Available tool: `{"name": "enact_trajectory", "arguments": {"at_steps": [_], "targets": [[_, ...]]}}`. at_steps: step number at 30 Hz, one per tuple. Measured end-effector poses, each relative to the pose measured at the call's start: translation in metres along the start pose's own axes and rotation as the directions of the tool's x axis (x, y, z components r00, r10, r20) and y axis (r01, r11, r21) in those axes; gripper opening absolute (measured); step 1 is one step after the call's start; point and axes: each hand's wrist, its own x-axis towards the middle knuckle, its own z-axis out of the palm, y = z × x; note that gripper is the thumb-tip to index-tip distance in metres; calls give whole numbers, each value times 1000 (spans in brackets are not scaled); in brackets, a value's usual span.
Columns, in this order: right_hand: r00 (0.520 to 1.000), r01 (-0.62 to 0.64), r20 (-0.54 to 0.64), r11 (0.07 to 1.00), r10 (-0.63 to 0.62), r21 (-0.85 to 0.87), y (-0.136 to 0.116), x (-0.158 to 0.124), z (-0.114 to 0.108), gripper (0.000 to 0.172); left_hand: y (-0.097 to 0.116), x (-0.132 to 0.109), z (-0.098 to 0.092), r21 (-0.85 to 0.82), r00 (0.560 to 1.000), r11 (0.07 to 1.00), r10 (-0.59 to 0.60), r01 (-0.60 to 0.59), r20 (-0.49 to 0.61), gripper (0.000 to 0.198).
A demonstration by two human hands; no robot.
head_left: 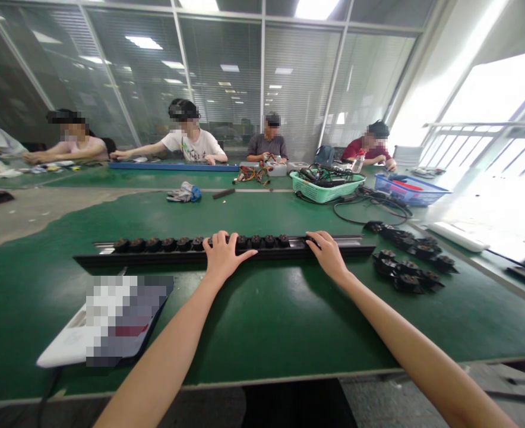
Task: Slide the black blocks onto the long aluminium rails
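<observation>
A long black rail with a metallic channel (280, 254) lies crosswise on the green table before me. A row of small black round modules (183, 244) sits in its channel, with a bare stretch toward the right end. My left hand (224, 257) lies over the middle of the row, fingers spread and thumb stretched along the rail's near side. To the right, my right hand (329, 255) pinches a black module (312, 241) at the channel, apart from the row. Its fingers partly hide that module. More loose black modules (408, 270) lie in rows right of the rail.
A white-and-dark device (66, 339), partly pixelated, sits at front left with a cable. Beyond the rail are gloves (184, 192), a dark strip (224, 193), a green basket (320, 189), a blue basket (423, 193) and cables (369, 208). Several people sit across the table.
</observation>
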Motion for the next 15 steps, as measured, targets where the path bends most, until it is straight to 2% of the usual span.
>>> {"name": "enact_trajectory", "arguments": {"at_steps": [15], "targets": [[1000,11,1,1000,-11,-15,-3,0,-2,37,1,0,0,28,1000,1000,0,0,-3,83]]}}
